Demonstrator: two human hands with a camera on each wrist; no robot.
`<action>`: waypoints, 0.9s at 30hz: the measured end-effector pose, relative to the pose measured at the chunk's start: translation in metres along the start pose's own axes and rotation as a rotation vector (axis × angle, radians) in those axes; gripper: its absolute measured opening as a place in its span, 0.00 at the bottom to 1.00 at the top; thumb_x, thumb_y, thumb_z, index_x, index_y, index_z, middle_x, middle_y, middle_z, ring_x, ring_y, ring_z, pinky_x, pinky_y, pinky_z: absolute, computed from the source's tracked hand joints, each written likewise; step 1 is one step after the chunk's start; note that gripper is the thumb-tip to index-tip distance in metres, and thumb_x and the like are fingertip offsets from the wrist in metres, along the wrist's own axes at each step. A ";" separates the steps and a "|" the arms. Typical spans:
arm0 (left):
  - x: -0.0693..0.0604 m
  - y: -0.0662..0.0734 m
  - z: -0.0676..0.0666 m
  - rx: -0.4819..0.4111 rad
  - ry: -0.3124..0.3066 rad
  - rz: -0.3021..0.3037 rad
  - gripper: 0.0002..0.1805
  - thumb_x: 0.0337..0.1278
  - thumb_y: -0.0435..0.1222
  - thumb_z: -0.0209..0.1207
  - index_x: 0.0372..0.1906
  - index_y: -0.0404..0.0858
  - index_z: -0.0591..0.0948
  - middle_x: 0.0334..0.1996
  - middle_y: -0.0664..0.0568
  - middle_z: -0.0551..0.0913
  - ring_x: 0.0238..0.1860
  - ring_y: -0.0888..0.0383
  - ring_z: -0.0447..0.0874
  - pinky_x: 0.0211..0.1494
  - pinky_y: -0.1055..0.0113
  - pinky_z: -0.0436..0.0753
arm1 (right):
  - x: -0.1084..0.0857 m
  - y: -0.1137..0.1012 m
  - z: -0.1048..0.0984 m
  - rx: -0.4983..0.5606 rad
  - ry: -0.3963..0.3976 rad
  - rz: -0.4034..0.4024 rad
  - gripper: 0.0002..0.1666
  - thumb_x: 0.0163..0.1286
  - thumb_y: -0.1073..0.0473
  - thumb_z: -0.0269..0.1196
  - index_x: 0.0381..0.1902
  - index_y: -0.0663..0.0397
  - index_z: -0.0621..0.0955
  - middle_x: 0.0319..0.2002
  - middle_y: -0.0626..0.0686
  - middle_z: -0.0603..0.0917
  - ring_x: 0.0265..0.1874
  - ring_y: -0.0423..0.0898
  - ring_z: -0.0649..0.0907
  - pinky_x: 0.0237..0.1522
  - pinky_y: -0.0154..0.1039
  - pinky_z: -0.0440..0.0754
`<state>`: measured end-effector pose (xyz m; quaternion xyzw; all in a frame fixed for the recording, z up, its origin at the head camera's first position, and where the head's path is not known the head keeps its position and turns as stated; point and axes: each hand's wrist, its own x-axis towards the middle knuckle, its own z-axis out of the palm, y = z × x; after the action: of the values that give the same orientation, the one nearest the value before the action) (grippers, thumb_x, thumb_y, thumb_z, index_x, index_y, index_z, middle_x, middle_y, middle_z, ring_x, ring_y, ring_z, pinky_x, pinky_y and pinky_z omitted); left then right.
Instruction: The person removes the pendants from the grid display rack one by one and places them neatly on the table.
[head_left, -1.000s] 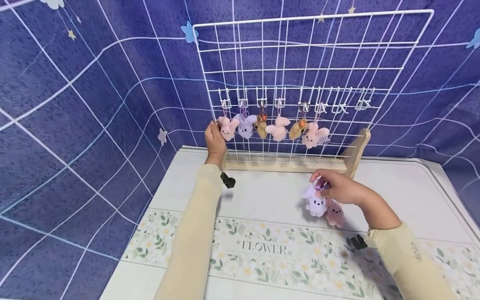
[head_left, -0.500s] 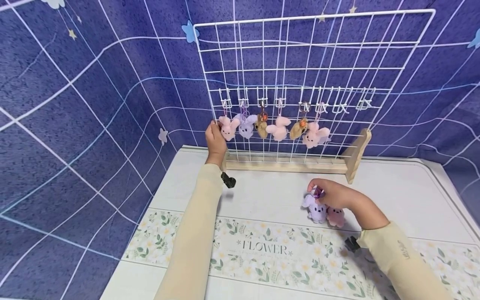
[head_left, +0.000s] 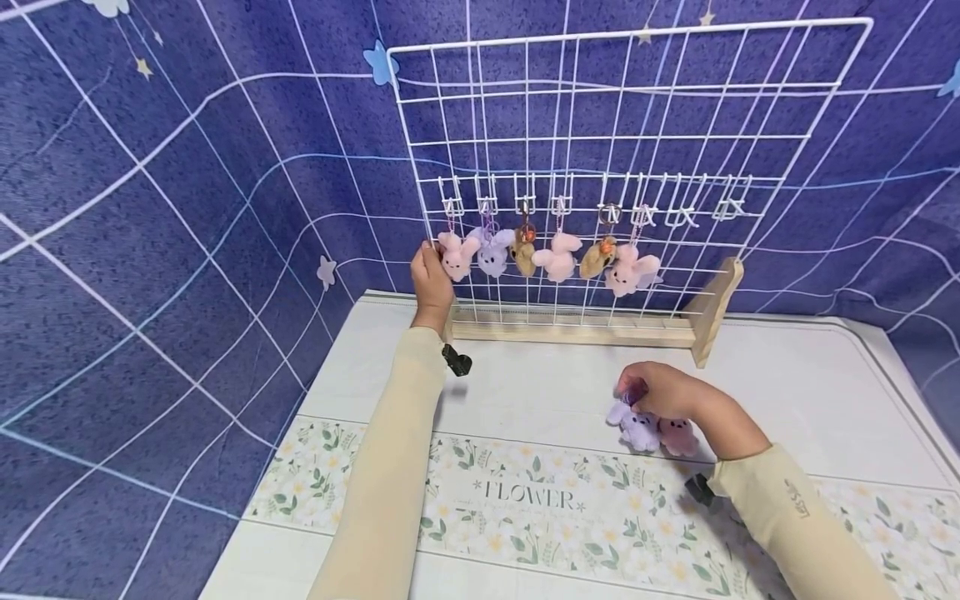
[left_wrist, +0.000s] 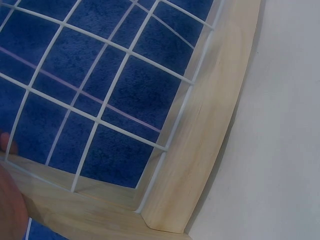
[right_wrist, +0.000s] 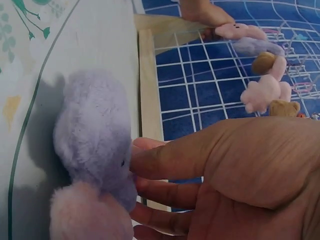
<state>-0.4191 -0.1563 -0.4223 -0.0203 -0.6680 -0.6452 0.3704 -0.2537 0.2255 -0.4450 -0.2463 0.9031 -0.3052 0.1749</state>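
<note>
At the left side of the white wire grid rack point(head_left: 600, 137), my left hand point(head_left: 432, 279) grips the frame's edge beside a hanging pink plush bunny keychain point(head_left: 456, 257). Its thumb point(left_wrist: 10, 205) shows at the edge of the left wrist view, on the wooden stand point(left_wrist: 200, 145). Low over the table, my right hand point(head_left: 667, 392) pinches a purple plush bunny keychain point(head_left: 640, 430) by its ring, which the fingers mostly hide. Against that bunny lies a pink plush keychain point(head_left: 678, 436), partly under the hand. In the right wrist view the purple plush point(right_wrist: 95, 130) is left of my thumb.
A row of plush keychains hangs from the rack's hooks, among them a brown one point(head_left: 598, 257) and a pink bunny point(head_left: 630, 271) at the row's right end. Bare hooks point(head_left: 681, 217) follow to its right. A floral "FLOWER" strip point(head_left: 525, 500) crosses the white table point(head_left: 540, 383).
My right hand has moved down and slightly toward me, lowering the purple bunny to the table beside the pink plush. The left hand keeps its place on the rack.
</note>
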 end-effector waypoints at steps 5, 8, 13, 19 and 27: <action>-0.001 0.004 0.000 -0.012 0.034 0.020 0.22 0.85 0.33 0.39 0.31 0.35 0.77 0.27 0.62 0.72 0.32 0.69 0.71 0.42 0.76 0.72 | 0.004 0.000 0.000 -0.065 0.236 -0.015 0.12 0.62 0.73 0.68 0.44 0.61 0.84 0.44 0.61 0.87 0.47 0.58 0.84 0.53 0.56 0.79; -0.007 0.018 -0.002 -0.024 0.026 0.032 0.21 0.84 0.31 0.39 0.30 0.36 0.77 0.27 0.63 0.72 0.31 0.70 0.71 0.43 0.77 0.72 | 0.010 0.001 0.000 0.028 0.477 -0.011 0.07 0.67 0.72 0.65 0.43 0.64 0.84 0.41 0.59 0.88 0.44 0.51 0.86 0.50 0.45 0.83; -0.013 0.034 -0.006 -0.036 0.008 0.039 0.21 0.83 0.30 0.40 0.29 0.38 0.77 0.27 0.63 0.73 0.31 0.70 0.72 0.43 0.76 0.73 | 0.019 -0.004 -0.015 1.031 0.440 -0.048 0.09 0.79 0.70 0.55 0.53 0.63 0.78 0.43 0.47 0.89 0.46 0.38 0.88 0.55 0.31 0.85; -0.006 0.015 -0.001 -0.038 0.038 0.026 0.21 0.84 0.32 0.40 0.30 0.36 0.77 0.27 0.63 0.72 0.32 0.69 0.71 0.42 0.77 0.72 | 0.025 -0.016 -0.038 2.211 0.276 0.151 0.12 0.81 0.61 0.48 0.56 0.56 0.74 0.67 0.54 0.76 0.81 0.48 0.64 0.85 0.43 0.56; -0.002 -0.001 0.000 -0.013 0.009 0.012 0.21 0.85 0.36 0.40 0.32 0.36 0.78 0.29 0.61 0.74 0.33 0.66 0.74 0.43 0.75 0.74 | 0.034 -0.042 -0.039 2.253 0.334 0.033 0.09 0.80 0.62 0.48 0.53 0.52 0.72 0.82 0.47 0.53 0.86 0.49 0.52 0.86 0.44 0.52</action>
<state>-0.4183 -0.1554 -0.4236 -0.0240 -0.6620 -0.6472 0.3771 -0.2860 0.1963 -0.3945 0.1065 0.1304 -0.9694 0.1784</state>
